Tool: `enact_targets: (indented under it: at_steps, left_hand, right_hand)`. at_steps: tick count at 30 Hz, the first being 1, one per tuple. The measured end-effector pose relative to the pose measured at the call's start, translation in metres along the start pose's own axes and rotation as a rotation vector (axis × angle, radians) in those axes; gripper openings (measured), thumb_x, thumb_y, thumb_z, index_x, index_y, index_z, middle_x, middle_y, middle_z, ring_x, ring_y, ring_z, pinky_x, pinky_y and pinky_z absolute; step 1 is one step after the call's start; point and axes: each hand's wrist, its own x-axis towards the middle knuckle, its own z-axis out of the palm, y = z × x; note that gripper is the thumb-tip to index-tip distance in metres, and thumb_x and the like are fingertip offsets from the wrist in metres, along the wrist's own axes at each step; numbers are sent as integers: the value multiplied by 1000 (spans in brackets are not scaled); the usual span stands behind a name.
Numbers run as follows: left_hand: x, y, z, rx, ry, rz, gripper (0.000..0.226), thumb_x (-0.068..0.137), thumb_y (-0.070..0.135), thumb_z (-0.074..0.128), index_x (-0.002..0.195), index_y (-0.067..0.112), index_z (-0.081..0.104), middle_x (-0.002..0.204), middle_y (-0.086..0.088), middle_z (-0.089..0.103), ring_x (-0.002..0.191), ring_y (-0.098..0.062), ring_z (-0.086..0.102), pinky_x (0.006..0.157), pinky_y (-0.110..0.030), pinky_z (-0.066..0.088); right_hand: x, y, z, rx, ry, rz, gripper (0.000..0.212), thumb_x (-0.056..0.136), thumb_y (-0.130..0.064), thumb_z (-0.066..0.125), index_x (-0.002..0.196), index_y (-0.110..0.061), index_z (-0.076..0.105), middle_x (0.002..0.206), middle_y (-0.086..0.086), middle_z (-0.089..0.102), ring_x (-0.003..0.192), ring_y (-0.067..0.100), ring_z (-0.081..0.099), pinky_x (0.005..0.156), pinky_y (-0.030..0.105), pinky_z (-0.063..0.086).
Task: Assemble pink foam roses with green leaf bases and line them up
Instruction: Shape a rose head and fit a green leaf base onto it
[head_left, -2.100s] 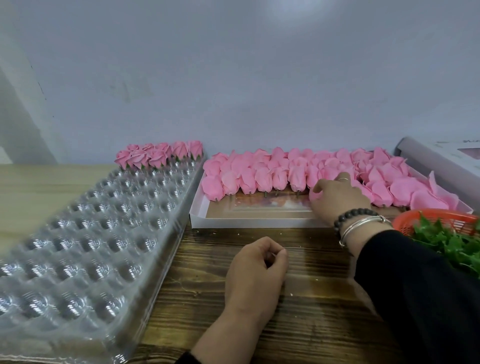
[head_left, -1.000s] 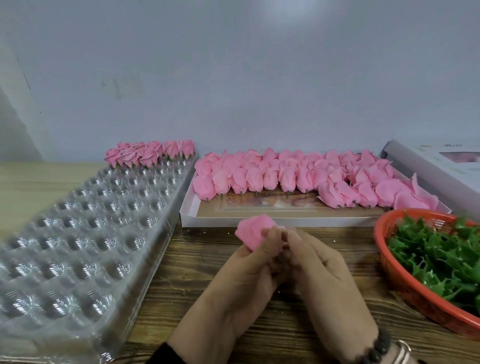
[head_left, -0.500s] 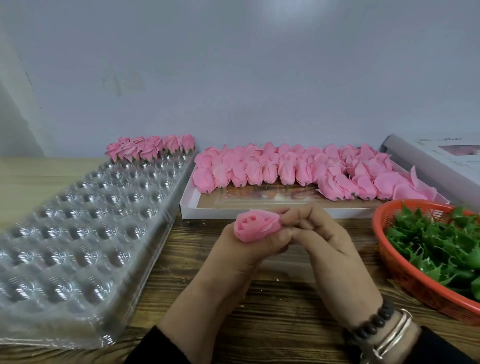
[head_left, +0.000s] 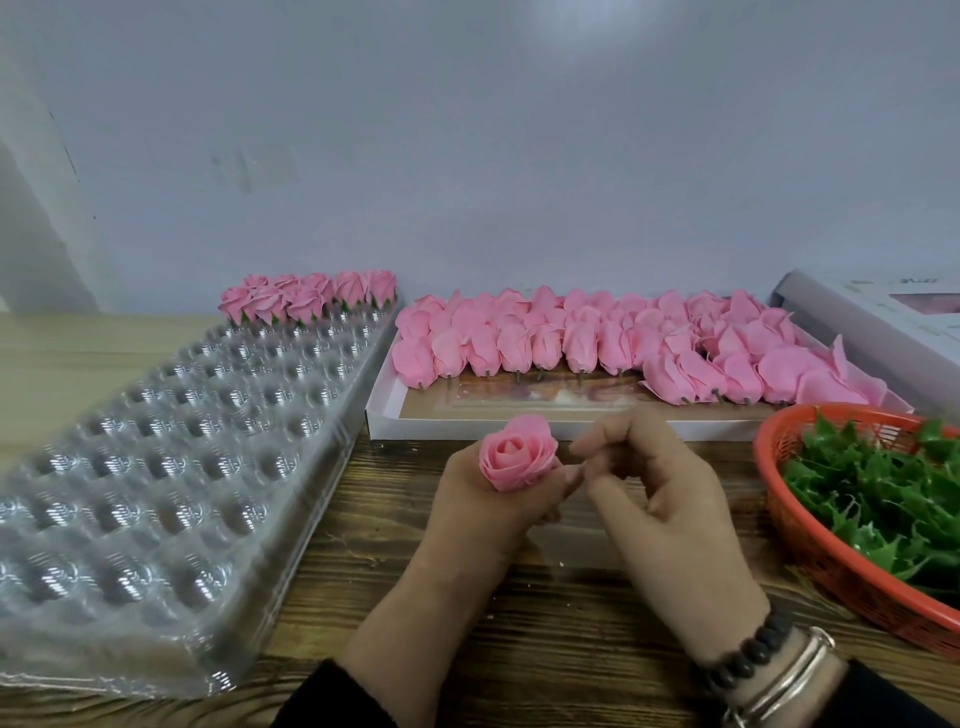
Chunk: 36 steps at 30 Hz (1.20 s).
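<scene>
The left hand (head_left: 488, 499) is raised above the table with the forearm entering from the bottom centre; its fingers are curled and the thumb presses across the front, gripping a pink foam rose (head_left: 517, 453) with the bloom facing up. The right hand (head_left: 670, 499) sits just beside it, back of the hand toward the camera, fingers curled loosely, with the index fingertip and thumb tip brought close to the left thumb and the side of the rose. Both forearms wear dark sleeves; the right wrist carries a bead bracelet and metal bangles.
</scene>
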Motion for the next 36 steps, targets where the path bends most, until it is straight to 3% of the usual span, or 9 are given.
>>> enact_targets:
  at_steps: [3, 7, 11, 18, 21, 25, 28, 32, 36]
  left_hand:
    - [1, -1, 2, 0, 30, 21, 11, 70, 0, 75, 74, -5, 66, 59, 0, 61, 57, -9, 52, 53, -19, 45]
    - [1, 2, 4, 107, 17, 61, 22, 69, -7, 72, 65, 10, 60, 53, 8, 56, 53, -1, 47, 51, -15, 42]
    - [0, 3, 3, 134, -95, 57, 21, 73, -11, 66, 72, 9, 61, 61, 6, 59, 60, -5, 52, 58, -19, 44]
    - [-2, 4, 4, 129, -178, -7, 26, 76, -16, 60, 71, 10, 62, 50, 11, 59, 48, 6, 52, 50, -8, 40]
    - [-2, 5, 6, 39, -154, -31, 30, 73, -15, 61, 70, 14, 66, 51, 11, 60, 48, 4, 54, 50, -8, 41]
    - [-4, 4, 5, -217, -31, -129, 15, 62, 20, 77, 56, 20, 64, 55, 3, 56, 54, -14, 52, 56, -27, 41]
    - [-3, 5, 5, -360, 39, -132, 19, 65, 16, 74, 50, 21, 65, 54, 7, 60, 51, -4, 58, 48, -19, 46]
    - [-2, 3, 9, -525, 34, -197, 5, 68, 16, 73, 68, 12, 70, 74, -15, 64, 72, -26, 61, 68, -32, 52]
    - [-2, -1, 11, -550, 6, -258, 20, 68, 17, 75, 80, 4, 66, 75, -14, 60, 73, -23, 60, 68, -31, 50]
  right_hand:
    - [-1, 1, 5, -91, -65, -1, 27, 79, 6, 56, 74, -19, 64, 78, -4, 55, 75, 6, 55, 66, 7, 41]
    - [0, 1, 5, -72, -59, -7, 24, 79, 9, 59, 77, -14, 68, 81, -5, 55, 79, 4, 55, 65, 4, 42]
    - [1, 0, 4, -36, -111, 24, 28, 78, 9, 56, 84, -14, 72, 84, -10, 53, 84, 6, 55, 68, 25, 52]
    - [1, -7, 2, 8, -164, 16, 39, 75, 16, 54, 81, -20, 68, 85, -10, 58, 84, 2, 56, 63, 27, 55]
    - [-1, -8, 2, 72, -102, -20, 41, 78, 14, 55, 88, -26, 61, 82, -7, 62, 75, 4, 57, 65, 23, 52]
    - [1, -3, 0, 141, 40, -25, 37, 68, 2, 47, 93, -25, 55, 85, -2, 61, 78, 7, 58, 73, 14, 47]
    - [3, 4, 4, 85, -80, 117, 37, 69, 11, 54, 89, -20, 52, 87, 2, 59, 81, 6, 56, 78, 16, 44]
    - [-1, 4, 16, 146, -241, 224, 40, 68, 10, 68, 91, -18, 52, 77, -9, 62, 70, -2, 56, 66, 11, 45]
    - [-1, 5, 17, 173, -171, 256, 28, 70, 6, 68, 83, -16, 56, 62, -5, 58, 60, 8, 54, 55, 14, 42]
